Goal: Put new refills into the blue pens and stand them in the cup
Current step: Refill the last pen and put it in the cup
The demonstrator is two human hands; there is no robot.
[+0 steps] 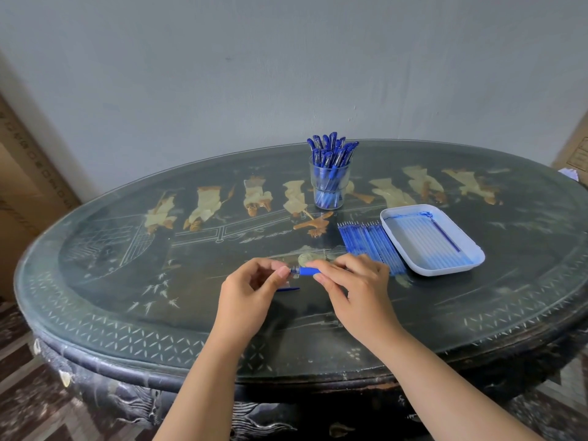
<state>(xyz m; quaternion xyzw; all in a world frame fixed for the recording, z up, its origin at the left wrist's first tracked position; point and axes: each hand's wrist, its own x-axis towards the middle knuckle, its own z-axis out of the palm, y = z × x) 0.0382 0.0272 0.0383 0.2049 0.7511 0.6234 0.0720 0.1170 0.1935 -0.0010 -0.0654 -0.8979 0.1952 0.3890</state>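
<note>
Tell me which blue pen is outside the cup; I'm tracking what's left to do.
The pen held level between the hands: left hand pinches its tip end, right hand grips the barrel. All other pens stand in the glass cup.

We identify an oval dark lacquered table inlaid with pale figures. A white tray lies on its right half. Behind is a grey wall, and a cardboard box stands at the left.
</note>
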